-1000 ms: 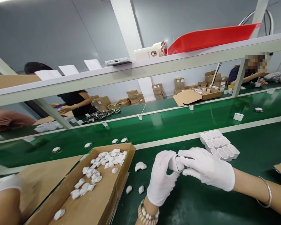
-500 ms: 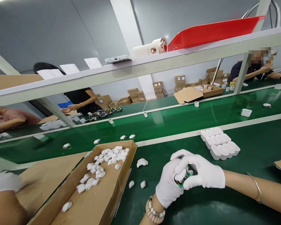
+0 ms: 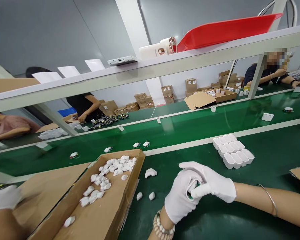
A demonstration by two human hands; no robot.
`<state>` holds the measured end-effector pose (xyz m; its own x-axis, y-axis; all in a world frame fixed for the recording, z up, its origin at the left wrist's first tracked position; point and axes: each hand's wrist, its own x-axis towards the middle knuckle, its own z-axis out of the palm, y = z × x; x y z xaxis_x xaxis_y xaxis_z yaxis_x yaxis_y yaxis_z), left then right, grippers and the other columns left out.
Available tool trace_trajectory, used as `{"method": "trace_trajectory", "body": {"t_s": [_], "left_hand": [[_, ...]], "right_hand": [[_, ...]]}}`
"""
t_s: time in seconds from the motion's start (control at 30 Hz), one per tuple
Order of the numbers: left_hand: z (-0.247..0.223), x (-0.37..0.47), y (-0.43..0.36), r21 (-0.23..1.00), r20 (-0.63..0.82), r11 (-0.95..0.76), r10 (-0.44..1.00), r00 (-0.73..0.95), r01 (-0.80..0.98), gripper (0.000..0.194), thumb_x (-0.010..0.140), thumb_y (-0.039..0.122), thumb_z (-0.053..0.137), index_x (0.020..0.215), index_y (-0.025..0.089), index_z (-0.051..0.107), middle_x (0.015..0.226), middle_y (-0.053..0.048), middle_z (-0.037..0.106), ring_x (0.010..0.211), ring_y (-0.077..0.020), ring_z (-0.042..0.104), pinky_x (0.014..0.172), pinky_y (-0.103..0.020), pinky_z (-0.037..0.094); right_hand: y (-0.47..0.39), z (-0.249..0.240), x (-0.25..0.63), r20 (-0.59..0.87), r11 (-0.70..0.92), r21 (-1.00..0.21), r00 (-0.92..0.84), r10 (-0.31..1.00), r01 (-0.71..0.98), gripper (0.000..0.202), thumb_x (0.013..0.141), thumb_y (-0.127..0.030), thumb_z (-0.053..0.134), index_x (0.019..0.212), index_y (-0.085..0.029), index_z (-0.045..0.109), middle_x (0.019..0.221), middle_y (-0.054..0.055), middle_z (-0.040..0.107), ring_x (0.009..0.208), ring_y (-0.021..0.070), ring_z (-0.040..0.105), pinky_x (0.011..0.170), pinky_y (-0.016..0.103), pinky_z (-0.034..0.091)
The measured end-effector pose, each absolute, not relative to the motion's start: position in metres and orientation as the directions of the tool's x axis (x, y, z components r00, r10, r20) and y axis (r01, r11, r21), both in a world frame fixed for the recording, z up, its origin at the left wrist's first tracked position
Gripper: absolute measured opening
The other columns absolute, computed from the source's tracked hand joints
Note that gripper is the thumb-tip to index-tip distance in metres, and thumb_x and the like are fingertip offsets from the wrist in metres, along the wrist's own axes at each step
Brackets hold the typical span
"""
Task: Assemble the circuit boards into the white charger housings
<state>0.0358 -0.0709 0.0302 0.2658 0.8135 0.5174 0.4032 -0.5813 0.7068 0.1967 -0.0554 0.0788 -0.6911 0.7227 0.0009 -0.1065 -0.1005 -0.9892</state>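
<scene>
Clasped together over the green counter [image 3: 215, 220], the gloved left hand [image 3: 181, 200] and right hand [image 3: 212, 185] are both closed in a grip on a small green part [image 3: 192, 194]. That part is mostly hidden by fingers and cannot be made out. Open counter is left toward the white tray [image 3: 233, 154]; the cardboard box [image 3: 107, 213] of white pieces lies close by on the left.
</scene>
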Motion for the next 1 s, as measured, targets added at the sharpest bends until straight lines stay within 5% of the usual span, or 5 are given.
{"method": "trace_trajectory", "body": {"t_s": [0.1,0.23,0.43,0.7,1.0], "left_hand": [[0.042,0.038,-0.071,0.771,0.437,-0.557,0.815,0.380,0.309,0.010,0.075,0.019,0.066,0.084,0.021,0.069,0.081,-0.005,0.073,0.075,-0.0222,0.070,0.070,-0.035,0.061],[0.066,0.041,-0.076,0.801,0.363,-0.509,0.832,0.418,0.317,0.007,0.073,0.017,0.062,0.068,0.019,0.066,0.067,-0.002,0.069,0.059,-0.0155,0.062,0.059,-0.027,0.055],[0.076,0.044,-0.083,0.820,0.161,-0.359,0.892,0.422,0.447,0.016,0.070,0.022,0.062,0.056,0.016,0.058,0.052,0.002,0.056,0.048,-0.0093,0.048,0.050,-0.022,0.040],[0.074,0.049,-0.084,0.838,0.084,-0.301,0.895,0.437,0.455,0.017,0.071,0.028,0.064,0.061,0.015,0.061,0.059,-0.001,0.061,0.055,-0.0118,0.055,0.053,-0.021,0.041],[0.075,0.047,-0.084,0.849,0.062,-0.292,0.884,0.464,0.441,0.015,0.070,0.027,0.063,0.062,0.014,0.063,0.058,-0.002,0.062,0.053,-0.0122,0.054,0.054,-0.022,0.043]], "right_hand": [[-0.052,0.084,0.199,0.006,-0.006,-1.000,-0.687,0.726,-0.016,0.076,0.062,-0.034,0.084,0.130,-0.016,0.056,0.118,0.010,0.066,0.115,0.0291,0.060,0.102,0.045,0.047],[-0.043,0.100,0.213,0.106,0.328,-0.929,-0.725,0.681,0.172,0.064,0.070,-0.043,0.081,0.125,-0.013,0.064,0.126,0.014,0.064,0.116,0.0295,0.061,0.101,0.043,0.050],[-0.034,0.110,0.229,0.283,0.607,-0.776,-0.767,0.576,0.170,0.027,0.087,-0.034,0.066,0.099,-0.014,0.078,0.098,0.010,0.075,0.089,0.0199,0.071,0.083,0.030,0.058],[-0.038,0.100,0.220,0.226,0.522,-0.807,-0.673,0.705,0.276,0.028,0.079,-0.042,0.072,0.076,-0.015,0.071,0.077,0.005,0.069,0.069,0.0153,0.064,0.063,0.025,0.053],[-0.031,0.103,0.222,0.074,0.342,-0.917,-0.753,0.654,0.207,0.036,0.071,-0.047,0.078,0.081,-0.015,0.064,0.092,0.005,0.062,0.078,0.0162,0.063,0.070,0.028,0.053]]}}
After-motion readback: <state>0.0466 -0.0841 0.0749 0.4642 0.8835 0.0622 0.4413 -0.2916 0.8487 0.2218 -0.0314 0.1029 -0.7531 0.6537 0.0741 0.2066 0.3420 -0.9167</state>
